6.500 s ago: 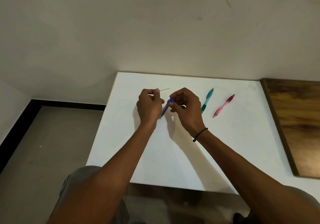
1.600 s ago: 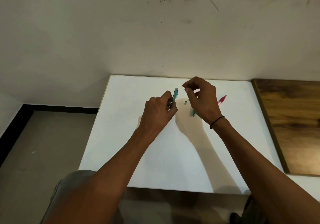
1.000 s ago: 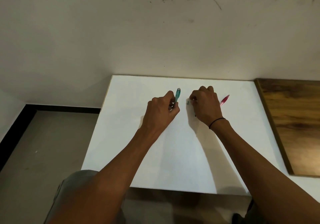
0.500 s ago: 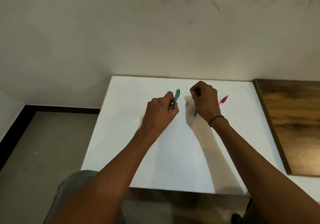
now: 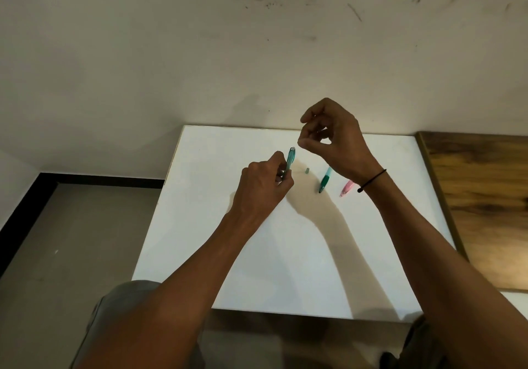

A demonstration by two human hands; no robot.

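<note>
Looking down through the head view, the only one supplied, the work in hand reads as assembly or stripping of a pen; which of the two cannot be settled. The left hand (image 5: 263, 185) is curled round the lower end of a translucent teal plastic pen barrel (image 5: 291, 160), holding it near upright, open end up, just above the white rectangular table (image 5: 257, 268). The right hand (image 5: 334, 143) is poised above the barrel's open end and slightly to its right, thumb and forefinger tip to tip as if pinching a small part. Any such part is too small to make out, so I cannot tell whether the pinch is loaded. Loose on the table lie a small pale-teal plastic piece (image 5: 307, 171) and, near it, a dark green tapered pen grip section (image 5: 325, 181). A pink plastic pen (image 5: 347, 188) lies just beside that, partly hidden by the right wrist, which wears a thin black wristband (image 5: 371, 180). A brown wooden board (image 5: 480, 197) adjoins the table on the right. Judgement: the step concerns the barrel's open end. The next move calls for steady alignment of the pinch over that narrow opening, the left hand keeping the barrel upright and motionless.
</note>
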